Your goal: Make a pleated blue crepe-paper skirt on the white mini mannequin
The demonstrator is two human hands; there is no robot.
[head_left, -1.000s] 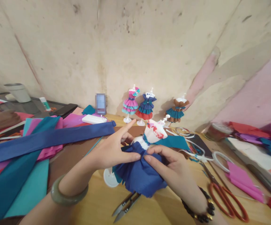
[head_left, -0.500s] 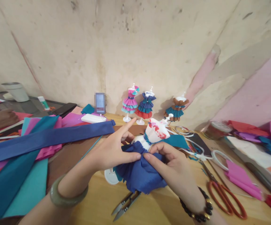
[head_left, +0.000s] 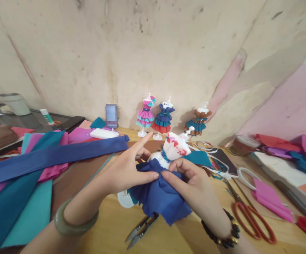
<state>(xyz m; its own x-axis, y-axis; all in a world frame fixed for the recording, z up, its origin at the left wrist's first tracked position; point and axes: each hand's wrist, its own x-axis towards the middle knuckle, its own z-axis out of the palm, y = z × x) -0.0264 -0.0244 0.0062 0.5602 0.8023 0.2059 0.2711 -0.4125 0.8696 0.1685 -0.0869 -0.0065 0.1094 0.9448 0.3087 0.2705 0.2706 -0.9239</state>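
Observation:
A small white dress form (head_left: 176, 145) with red and pink stains on its chest leans to the right in front of me. Round its waist is gathered blue crepe paper (head_left: 158, 197), with a teal ruffle (head_left: 135, 192) showing beneath at the left. My left hand (head_left: 126, 169) presses its thumb on the top edge of the blue paper, its index finger stretched out behind. From the other side my right hand (head_left: 190, 180) pinches the same edge between thumb and curled fingers, the two thumb tips almost meeting. The form's round white base (head_left: 125, 199) shows at lower left.
Thread snips (head_left: 142, 231) lie below the form, orange-handled scissors (head_left: 253, 220) to the right. Three dressed forms, one a pink dress (head_left: 145, 114), stand by the wall. Coloured paper strips (head_left: 49, 155) cover the left side. Another person's hand (head_left: 0, 137) shows at far left.
The lower edge of the blue paper has spread slightly down and to the right. Both hands keep their hold at the waist. The view has shifted a little.

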